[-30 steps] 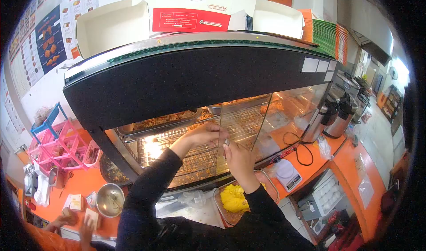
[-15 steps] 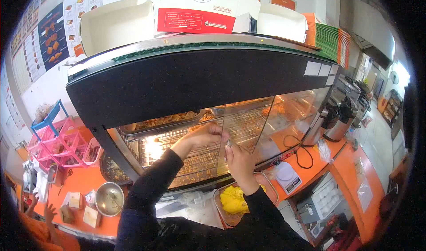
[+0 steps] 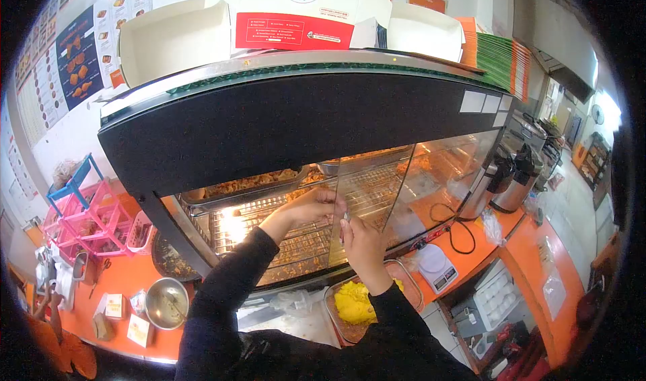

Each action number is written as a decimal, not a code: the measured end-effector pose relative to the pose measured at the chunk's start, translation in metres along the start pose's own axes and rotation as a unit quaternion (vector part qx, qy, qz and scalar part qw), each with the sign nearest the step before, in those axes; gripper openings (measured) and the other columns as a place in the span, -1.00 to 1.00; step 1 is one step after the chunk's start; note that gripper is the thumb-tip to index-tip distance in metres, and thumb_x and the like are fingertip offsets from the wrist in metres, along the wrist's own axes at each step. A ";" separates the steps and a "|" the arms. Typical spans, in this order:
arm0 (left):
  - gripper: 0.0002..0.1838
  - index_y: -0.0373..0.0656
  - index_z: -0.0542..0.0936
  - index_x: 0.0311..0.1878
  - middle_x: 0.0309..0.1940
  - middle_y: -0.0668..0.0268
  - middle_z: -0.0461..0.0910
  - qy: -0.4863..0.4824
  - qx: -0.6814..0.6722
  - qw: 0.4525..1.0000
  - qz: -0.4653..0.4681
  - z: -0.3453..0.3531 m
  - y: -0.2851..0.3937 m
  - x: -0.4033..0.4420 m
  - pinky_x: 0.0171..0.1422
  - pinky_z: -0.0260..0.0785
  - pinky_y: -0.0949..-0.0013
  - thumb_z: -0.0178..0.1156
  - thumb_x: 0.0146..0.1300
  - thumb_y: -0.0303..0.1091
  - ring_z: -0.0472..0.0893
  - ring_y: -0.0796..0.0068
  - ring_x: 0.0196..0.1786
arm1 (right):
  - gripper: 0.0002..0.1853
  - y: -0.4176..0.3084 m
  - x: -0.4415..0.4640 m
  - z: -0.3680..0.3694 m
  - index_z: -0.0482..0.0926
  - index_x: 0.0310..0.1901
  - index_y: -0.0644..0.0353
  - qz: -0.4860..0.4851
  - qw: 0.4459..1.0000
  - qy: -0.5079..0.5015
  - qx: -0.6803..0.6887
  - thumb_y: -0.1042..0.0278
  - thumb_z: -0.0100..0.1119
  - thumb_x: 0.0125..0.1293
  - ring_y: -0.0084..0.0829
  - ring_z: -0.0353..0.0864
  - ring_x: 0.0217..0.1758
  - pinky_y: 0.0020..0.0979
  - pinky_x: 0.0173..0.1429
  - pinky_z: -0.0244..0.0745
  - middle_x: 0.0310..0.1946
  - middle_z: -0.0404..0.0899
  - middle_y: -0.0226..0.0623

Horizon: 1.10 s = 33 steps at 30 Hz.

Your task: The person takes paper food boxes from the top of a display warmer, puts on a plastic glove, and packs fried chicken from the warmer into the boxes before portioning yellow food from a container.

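Note:
My left hand [image 3: 306,207] reaches across the front of the glass-fronted food warmer [image 3: 303,122], its fingers pinched at the near edge of a sliding glass door [image 3: 373,199]. Just below and to the right, my right hand [image 3: 363,245] is closed too, thumb against the fingers. A tiny silvery piece [image 3: 346,216] shows between the fingertips; its kind is too small to tell. Behind the hands, wire racks [image 3: 303,239] carry crumbs, and a metal tray of fried food [image 3: 252,184] sits higher up at the left.
Below my right forearm lies a tray with a yellow mass [image 3: 355,303]. A kitchen scale [image 3: 436,268] and steel flasks [image 3: 517,182] stand to the right. Left are a metal bowl [image 3: 166,303], pink baskets [image 3: 91,223] and another person in orange [image 3: 57,340]. Boxes [image 3: 296,27] top the warmer.
My hands keep nearly the same place and grip at the glass edge. At the lower left, the other person's hands have drawn back toward the counter's far left.

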State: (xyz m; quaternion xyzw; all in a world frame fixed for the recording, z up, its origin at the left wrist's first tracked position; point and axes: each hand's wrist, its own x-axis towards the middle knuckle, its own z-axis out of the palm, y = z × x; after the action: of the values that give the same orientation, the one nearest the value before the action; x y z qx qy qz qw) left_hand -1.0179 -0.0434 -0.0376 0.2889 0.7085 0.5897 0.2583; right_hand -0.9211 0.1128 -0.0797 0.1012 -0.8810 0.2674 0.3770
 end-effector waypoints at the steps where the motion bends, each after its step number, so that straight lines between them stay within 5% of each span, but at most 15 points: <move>1: -0.76 -0.21 0.59 -0.09 -0.25 0.44 0.59 -0.001 0.019 1.000 0.010 -0.001 0.001 0.000 -0.13 0.37 0.55 0.19 0.28 -0.27 0.50 0.69 -0.20 | -0.69 -0.001 0.001 -0.001 0.43 -0.52 0.21 0.003 1.000 -0.002 0.000 0.21 0.04 0.33 -0.05 0.53 -0.47 -0.10 -0.37 0.36 -0.59 0.50 -0.10; 15: -0.80 -0.22 0.62 -0.10 -0.25 0.41 0.62 -0.064 0.063 0.991 0.103 -0.012 -0.010 0.011 -0.01 0.38 0.47 0.19 0.25 -0.37 0.54 0.61 -0.16 | -0.77 0.004 0.001 -0.001 0.49 -0.38 0.19 -0.009 1.000 -0.026 -0.011 0.21 0.03 0.32 -0.07 0.57 -0.43 -0.11 -0.37 0.43 -0.51 0.55 -0.13; 21: -0.79 -0.19 0.63 -0.16 -0.30 0.40 0.63 -0.001 0.047 0.999 -0.010 -0.003 0.011 0.003 -0.15 0.39 0.50 0.20 0.23 -0.29 0.55 0.65 -0.24 | -0.75 0.005 0.001 -0.001 0.49 -0.37 0.19 -0.001 0.999 -0.032 0.011 0.18 0.02 0.33 -0.08 0.56 -0.43 -0.10 -0.38 0.43 -0.52 0.55 -0.13; 33: -0.77 -0.22 0.63 -0.15 -0.29 0.36 0.64 -0.028 0.106 0.993 0.030 -0.012 0.002 0.010 -0.13 0.44 0.48 0.22 0.24 -0.28 0.58 0.59 -0.23 | -0.71 0.001 0.001 -0.002 0.49 -0.41 0.18 0.012 0.999 -0.033 -0.016 0.15 0.01 0.34 -0.06 0.57 -0.44 -0.10 -0.37 0.44 -0.51 0.56 -0.12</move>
State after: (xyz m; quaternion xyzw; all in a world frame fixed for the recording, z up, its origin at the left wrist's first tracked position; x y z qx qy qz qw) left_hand -1.0329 -0.0444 -0.0339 0.3525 0.7505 0.5102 0.2283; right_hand -0.9209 0.1146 -0.0778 0.0935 -0.8982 0.2543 0.3462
